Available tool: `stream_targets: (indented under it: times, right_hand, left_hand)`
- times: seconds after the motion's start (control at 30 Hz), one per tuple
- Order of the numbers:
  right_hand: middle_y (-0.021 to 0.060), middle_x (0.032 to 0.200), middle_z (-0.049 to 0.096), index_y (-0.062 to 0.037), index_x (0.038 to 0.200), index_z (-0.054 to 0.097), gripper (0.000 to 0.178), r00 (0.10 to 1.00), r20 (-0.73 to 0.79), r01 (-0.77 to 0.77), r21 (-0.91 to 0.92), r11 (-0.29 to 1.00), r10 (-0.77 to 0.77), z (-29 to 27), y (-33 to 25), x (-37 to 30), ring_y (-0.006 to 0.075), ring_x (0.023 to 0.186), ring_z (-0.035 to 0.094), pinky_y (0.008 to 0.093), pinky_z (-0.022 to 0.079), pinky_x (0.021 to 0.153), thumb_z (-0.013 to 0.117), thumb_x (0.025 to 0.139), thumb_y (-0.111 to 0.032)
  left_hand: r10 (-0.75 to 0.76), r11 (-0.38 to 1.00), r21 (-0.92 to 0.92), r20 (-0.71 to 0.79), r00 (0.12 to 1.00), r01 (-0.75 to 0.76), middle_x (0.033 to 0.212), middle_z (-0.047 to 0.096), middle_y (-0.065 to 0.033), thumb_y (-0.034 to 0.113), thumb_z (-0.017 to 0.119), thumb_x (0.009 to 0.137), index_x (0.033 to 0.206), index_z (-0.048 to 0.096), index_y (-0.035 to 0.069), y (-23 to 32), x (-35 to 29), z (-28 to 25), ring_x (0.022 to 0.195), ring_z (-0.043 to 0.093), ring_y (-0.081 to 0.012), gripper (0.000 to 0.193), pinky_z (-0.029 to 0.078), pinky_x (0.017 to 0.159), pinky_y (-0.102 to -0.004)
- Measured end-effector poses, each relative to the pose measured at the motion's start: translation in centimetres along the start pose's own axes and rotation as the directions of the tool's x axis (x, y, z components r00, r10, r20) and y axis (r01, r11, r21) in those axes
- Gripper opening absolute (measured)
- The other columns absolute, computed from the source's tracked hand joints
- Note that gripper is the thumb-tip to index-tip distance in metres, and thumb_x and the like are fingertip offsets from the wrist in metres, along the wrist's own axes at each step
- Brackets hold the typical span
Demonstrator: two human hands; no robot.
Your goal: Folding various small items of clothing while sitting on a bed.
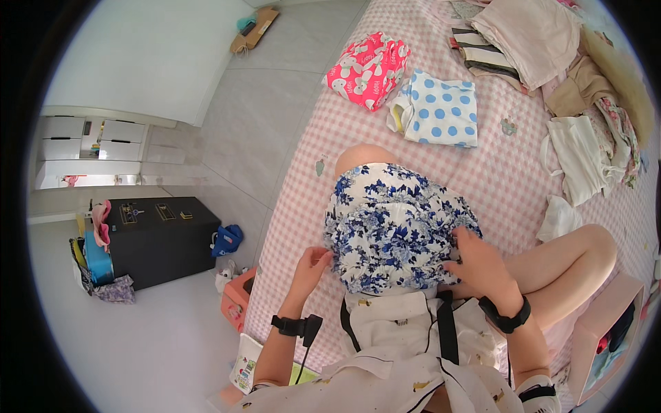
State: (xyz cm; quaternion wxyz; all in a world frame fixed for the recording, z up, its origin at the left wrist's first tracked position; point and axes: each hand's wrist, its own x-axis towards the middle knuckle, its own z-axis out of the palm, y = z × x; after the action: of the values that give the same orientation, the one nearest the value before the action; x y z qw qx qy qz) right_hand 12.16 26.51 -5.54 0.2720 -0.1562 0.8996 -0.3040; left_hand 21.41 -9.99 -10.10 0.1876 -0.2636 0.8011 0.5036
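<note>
A white garment with blue flowers [396,224] lies spread over my bent leg, its gathered near edge close to my waist. My left hand [313,265] is at its left edge, fingers curled in and closed on the cloth. At the right edge, my right hand [478,261] has thumb and fingers around the fabric, with some fingertips hidden in it. Beyond the garment lie a folded white cloth with blue dots [444,110] and a folded pink-red printed cloth [370,71].
I sit on a bed with a pink checked cover [296,213]. Clothes are piled at the right, among them a white top [582,158] and a pale pink garment [530,41]. A pink box [585,351] with clothes stands lower right. A black cabinet [165,237] is at the left.
</note>
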Motion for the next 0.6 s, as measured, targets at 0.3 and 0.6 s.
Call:
stream_targets:
  times: [0.3,0.6]
  right_hand:
    - [0.0294,0.108,0.057,0.0065,0.126,0.035,0.068,0.941,-0.054,-0.326,0.128,0.937,0.335,0.2,2.0,3.1,0.0435,0.097,0.057,0.0462,0.047,0.081,0.068,0.080,-0.032]
    - [0.0177,0.088,0.060,0.0036,0.123,0.041,0.061,0.928,0.079,-0.360,0.451,0.817,0.365,2.3,5.2,3.0,0.0263,0.083,0.061,0.0350,0.049,0.074,0.067,0.081,-0.031]
  left_hand:
    - [-0.491,0.790,-0.208,0.347,0.799,0.576,0.098,0.066,-0.0100,0.053,0.043,0.092,0.107,0.060,-0.001,-1.8,-0.8,2.1,0.086,0.065,-0.0191,0.058,0.050,0.075,-0.0309]
    - [0.235,0.885,-0.289,-0.402,0.885,-0.365,0.102,0.062,-0.0059,0.009,0.061,0.086,0.106,0.057,0.000,11.6,-2.2,2.0,0.093,0.058,-0.0164,0.022,0.045,0.085,-0.0280]
